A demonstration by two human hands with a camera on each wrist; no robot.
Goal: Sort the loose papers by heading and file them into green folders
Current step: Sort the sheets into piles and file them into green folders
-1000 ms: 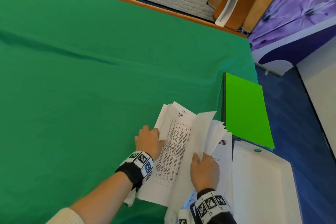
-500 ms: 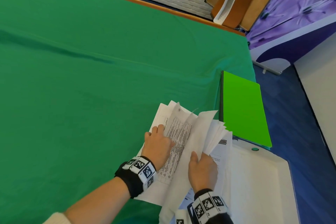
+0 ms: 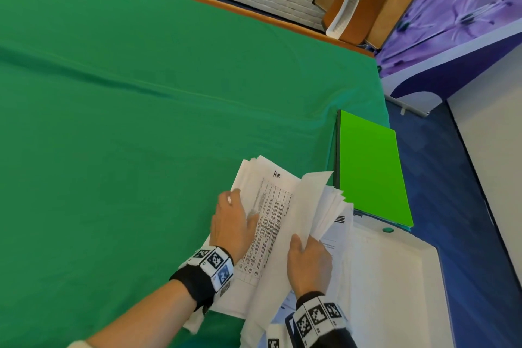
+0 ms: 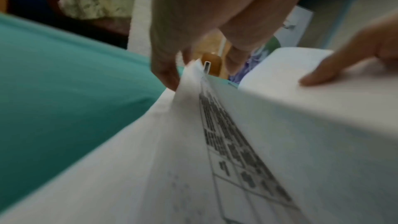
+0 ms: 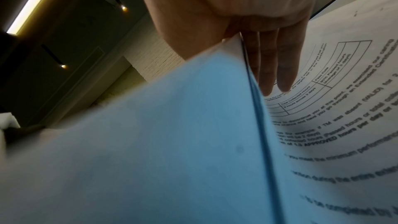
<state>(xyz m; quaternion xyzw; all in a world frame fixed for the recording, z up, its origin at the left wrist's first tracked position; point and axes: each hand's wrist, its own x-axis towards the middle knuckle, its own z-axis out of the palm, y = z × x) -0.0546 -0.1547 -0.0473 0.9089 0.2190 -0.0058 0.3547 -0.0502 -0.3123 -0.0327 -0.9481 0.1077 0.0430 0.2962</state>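
Note:
A pile of loose papers (image 3: 255, 178) lies on the green cloth near the front right. Its top sheet (image 3: 271, 206), a printed table, is headed "HR" in handwriting. My left hand (image 3: 231, 223) is at that sheet's left edge, thumb on top and fingers (image 4: 167, 74) curled over the edge, pinching it. My right hand (image 3: 308, 260) holds a bundle of sheets (image 3: 313, 198) lifted off a printed page (image 5: 344, 108), thumb above and fingers (image 5: 277, 74) beneath. A bright green folder (image 3: 370, 169) lies shut to the right of the papers.
A white tray (image 3: 395, 291) with a small green button (image 3: 388, 230) sits at the table's right front corner, just below the folder. The green cloth (image 3: 141, 121) stretches left and far. Beyond the right edge is blue floor.
The sheet my left hand had curled up half a second ago now lies flat with its heading showing. My left hand has slid back to its left edge. My right hand has barely moved.

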